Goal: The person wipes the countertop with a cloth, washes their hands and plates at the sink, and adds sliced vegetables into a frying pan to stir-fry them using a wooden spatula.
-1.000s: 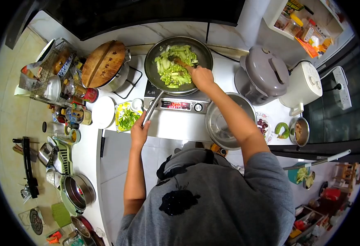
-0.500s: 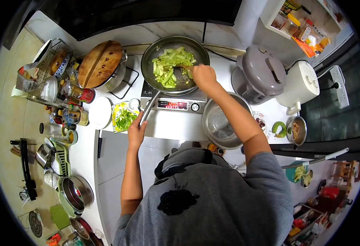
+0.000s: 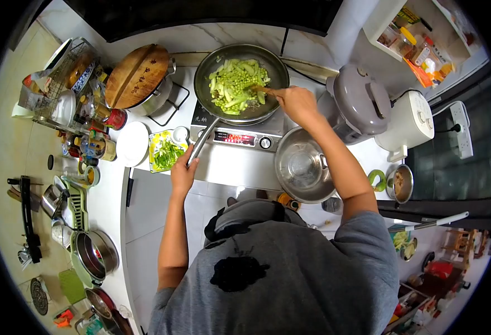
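A dark frying pan (image 3: 203, 92) sits on the induction cooker (image 3: 275, 130), whose red display is lit. Green vegetable pieces and small green beans or peas (image 3: 237, 84) lie inside it. My left hand (image 3: 183, 174) is closed round the pan's metal handle, below the pan. At the pan's right edge, my right hand (image 3: 298, 105) grips a wooden spatula (image 3: 263, 90), its far end among the vegetables. Left of the handle, a yellow-patterned plate (image 3: 154, 146) holds chopped greens (image 3: 168, 156) and a small white dish (image 3: 180, 134).
A metal bowl (image 3: 301, 166) stands under my right forearm. Farther right are a grey pressure cooker (image 3: 358, 103) and a white appliance (image 3: 406, 121). On the left are a pot with a wooden lid (image 3: 136, 76), a white plate (image 3: 132, 144) and several jars.
My right hand and the spatula have moved right, towards the pan's edge. The vegetables lie differently, with more small green pieces showing on top. The view has shifted slightly.
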Available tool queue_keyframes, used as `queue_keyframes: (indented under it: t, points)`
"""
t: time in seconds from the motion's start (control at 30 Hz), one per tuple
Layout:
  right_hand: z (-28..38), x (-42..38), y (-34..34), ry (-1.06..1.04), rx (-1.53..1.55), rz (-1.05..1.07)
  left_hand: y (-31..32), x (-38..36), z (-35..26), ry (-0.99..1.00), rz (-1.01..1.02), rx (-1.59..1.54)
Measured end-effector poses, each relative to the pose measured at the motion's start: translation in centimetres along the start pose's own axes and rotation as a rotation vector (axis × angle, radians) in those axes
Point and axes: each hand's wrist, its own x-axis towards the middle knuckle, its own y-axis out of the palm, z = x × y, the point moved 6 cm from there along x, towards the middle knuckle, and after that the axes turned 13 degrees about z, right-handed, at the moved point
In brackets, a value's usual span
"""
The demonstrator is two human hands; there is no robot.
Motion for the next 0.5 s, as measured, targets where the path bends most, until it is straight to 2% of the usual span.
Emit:
queue_keyframes:
  t: [0.13,0.23,0.33,0.43,0.5]
  points:
    - [1.6,-1.8,-0.4,-0.083,0.021,0.221,0.0,0.0,-0.1,0.031,-0.028,0.038]
    - [2.7,0.7,4.5,0.021,0.010,0.204,-0.1,-0.1,-0.3,0.024,-0.015,0.001]
    - [2.9,3.4,6.3,0.042,0.090,-0.066,-0.2,-0.2,-0.7,0.022,-0.006,-0.050]
    - [-0.1,5.6,6.8,0.150,0.135,-0.144,-0.3,-0.1,-0.6,0.022,0.003,-0.040]
    - [-1.5,4.6,4.4,0.123,0.135,-0.149,-0.6,-0.2,-1.1,-0.030,0.030,0.004]
